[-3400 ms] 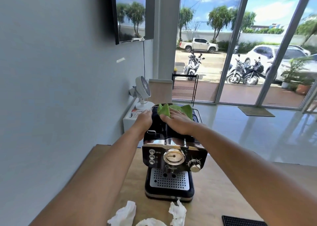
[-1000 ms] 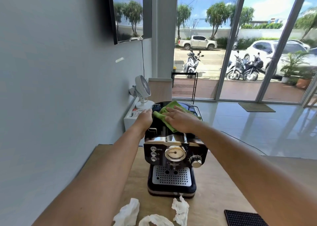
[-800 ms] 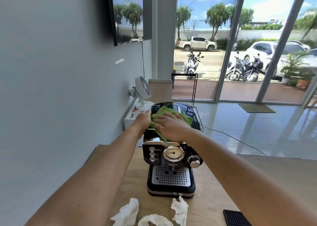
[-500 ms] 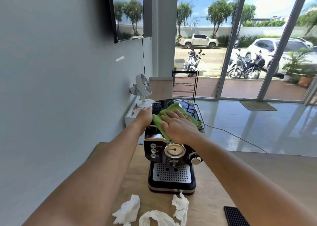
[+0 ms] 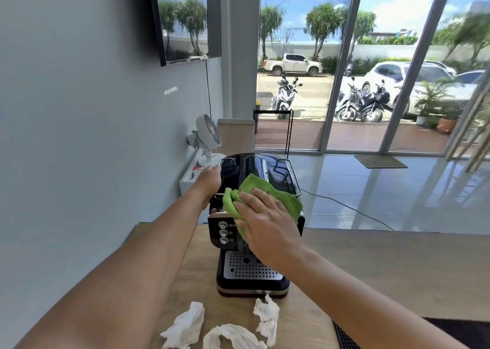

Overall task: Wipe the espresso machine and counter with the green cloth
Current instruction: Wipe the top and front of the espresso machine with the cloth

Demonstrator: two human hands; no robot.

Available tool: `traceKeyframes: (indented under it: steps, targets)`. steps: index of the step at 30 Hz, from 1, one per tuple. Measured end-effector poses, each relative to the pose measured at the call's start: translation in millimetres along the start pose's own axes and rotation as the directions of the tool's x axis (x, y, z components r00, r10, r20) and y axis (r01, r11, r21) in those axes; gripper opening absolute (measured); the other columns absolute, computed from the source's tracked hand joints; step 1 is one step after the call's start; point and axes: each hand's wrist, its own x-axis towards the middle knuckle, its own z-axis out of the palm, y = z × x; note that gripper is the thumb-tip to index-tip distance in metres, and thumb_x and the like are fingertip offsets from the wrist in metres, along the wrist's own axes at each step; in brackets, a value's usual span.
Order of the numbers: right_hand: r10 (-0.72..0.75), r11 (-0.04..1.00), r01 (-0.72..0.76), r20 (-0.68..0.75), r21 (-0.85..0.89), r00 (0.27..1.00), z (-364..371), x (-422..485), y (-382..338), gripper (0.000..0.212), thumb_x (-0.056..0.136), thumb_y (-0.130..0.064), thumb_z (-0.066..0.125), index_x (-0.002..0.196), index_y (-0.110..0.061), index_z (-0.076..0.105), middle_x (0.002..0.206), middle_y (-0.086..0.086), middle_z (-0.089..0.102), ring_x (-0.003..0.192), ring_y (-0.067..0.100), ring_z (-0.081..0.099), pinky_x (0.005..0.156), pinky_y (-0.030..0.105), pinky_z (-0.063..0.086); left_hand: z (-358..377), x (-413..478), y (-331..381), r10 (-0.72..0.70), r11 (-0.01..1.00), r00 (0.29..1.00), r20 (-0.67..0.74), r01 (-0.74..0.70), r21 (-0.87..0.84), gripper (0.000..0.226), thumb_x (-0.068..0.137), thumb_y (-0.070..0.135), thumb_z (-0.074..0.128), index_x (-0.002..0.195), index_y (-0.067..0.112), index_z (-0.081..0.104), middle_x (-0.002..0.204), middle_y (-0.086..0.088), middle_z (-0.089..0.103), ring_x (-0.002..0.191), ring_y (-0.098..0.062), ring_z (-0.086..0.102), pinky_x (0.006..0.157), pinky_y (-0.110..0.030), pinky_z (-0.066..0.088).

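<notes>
A black and chrome espresso machine (image 5: pixel 252 277) stands on the wooden counter (image 5: pixel 384 269) in front of me. My right hand (image 5: pixel 267 226) presses the green cloth (image 5: pixel 281 199) flat against the machine's upper front, covering the gauge and knob. The cloth drapes over the front top edge. My left hand (image 5: pixel 210 180) grips the machine's upper left side near the back. Three round buttons on the left of the front panel stay visible.
Three crumpled white tissues (image 5: pixel 185 325) lie on the counter just before the machine. A black ribbed mat (image 5: pixel 344 338) sits at the lower right. A small white fan (image 5: pixel 208 136) stands behind, near the grey wall. A power cord (image 5: pixel 344 205) trails across the tiled floor.
My right hand has slid the green cloth from the machine's top forward and down onto its front face. My left hand stays on the left side.
</notes>
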Motion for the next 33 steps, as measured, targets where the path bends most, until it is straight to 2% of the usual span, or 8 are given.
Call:
traceKeyframes:
  steps: [5,10,15,19,23,28,30,33]
  targets:
    - [-0.1,0.992,0.097,-0.04,-0.083,0.994,4.1,0.4,3.5,0.038,0.089,-0.031,0.062,0.125,-0.02,0.065,0.13,-0.001,0.064,0.127,0.024,0.056,0.106,0.043,0.042,1.1,-2.3,-1.5,-0.017,1.0,1.0,0.012,0.017,-0.021,0.047,0.096,0.041,0.031,0.131,0.017,0.052,0.132,-0.011,0.058,0.122,-0.03,0.054,0.106,-0.052,0.04]
    - [-0.161,0.987,0.161,-0.08,-0.009,0.984,-16.7,-13.7,18.6,0.044,0.078,-0.002,0.074,0.119,-0.017,0.069,0.115,0.0,0.068,0.106,0.022,0.061,0.085,0.038,0.058,1.5,-10.6,3.3,0.006,1.0,1.0,-0.012,-0.006,-0.019,0.046,0.1,0.036,0.031,0.135,0.012,0.049,0.138,-0.011,0.051,0.127,-0.028,0.048,0.11,-0.048,0.036]
    - [0.316,0.848,-0.263,-0.041,0.46,0.948,-65.0,43.1,37.4,0.032,0.096,-0.007,0.055,0.122,-0.023,0.066,0.094,-0.011,0.063,0.074,0.0,0.056,0.069,0.013,0.045,2.2,-7.1,0.9,0.053,0.998,0.998,-0.024,-0.054,-0.027,0.042,0.104,0.03,0.029,0.137,0.011,0.046,0.138,-0.01,0.05,0.128,-0.025,0.045,0.111,-0.043,0.033]
    - [0.489,0.748,-0.316,-0.161,0.584,0.857,-49.0,125.4,62.8,0.016,0.095,-0.015,0.054,0.105,-0.017,0.067,0.083,-0.004,0.063,0.077,0.014,0.062,0.074,0.033,0.053,2.5,-4.2,-2.9,0.081,0.997,0.996,-0.026,-0.081,-0.001,0.043,0.103,0.027,0.028,0.132,0.006,0.052,0.136,-0.012,0.051,0.127,-0.027,0.046,0.112,-0.046,0.034]
    - [0.357,0.84,-0.376,0.124,0.392,0.926,8.0,182.0,64.2,0.036,0.098,-0.036,0.046,0.078,-0.011,0.064,0.087,0.012,0.068,0.082,0.026,0.063,0.078,0.044,0.055,0.9,-1.3,-4.4,0.054,0.998,0.998,-0.019,-0.054,-0.022,0.04,0.097,0.027,0.03,0.12,0.007,0.056,0.13,-0.014,0.055,0.117,-0.028,0.051,0.103,-0.043,0.04]
    - [0.256,0.936,-0.342,0.495,0.088,0.83,37.3,216.2,60.0,0.047,0.096,-0.051,0.029,0.072,-0.019,0.054,0.104,0.015,0.061,0.094,0.025,0.055,0.088,0.038,0.042,0.7,4.7,-6.8,0.033,0.999,0.998,-0.044,-0.034,-0.026,0.039,0.098,0.03,0.03,0.117,0.009,0.057,0.129,-0.02,0.056,0.11,-0.03,0.055,0.094,-0.042,0.041]
    - [0.257,0.924,-0.368,0.543,0.104,0.799,32.0,219.6,67.9,0.05,0.1,-0.047,0.031,0.096,-0.013,0.067,0.118,0.018,0.061,0.106,0.029,0.057,0.089,0.034,0.042,0.4,7.3,-6.9,0.051,0.999,0.997,-0.053,-0.052,-0.011,0.039,0.1,0.03,0.03,0.119,0.009,0.057,0.127,-0.017,0.057,0.115,-0.029,0.052,0.096,-0.041,0.039]
    - [0.331,0.905,-0.423,0.552,0.044,0.765,31.0,218.9,89.3,0.061,0.102,-0.05,0.029,0.13,-0.005,0.058,0.141,0.018,0.051,0.128,0.031,0.049,0.104,0.036,0.036,0.5,8.4,-7.3,0.066,0.998,0.997,-0.041,-0.066,-0.004,0.041,0.102,0.031,0.029,0.126,0.01,0.054,0.128,-0.009,0.054,0.114,-0.024,0.048,0.094,-0.037,0.036]
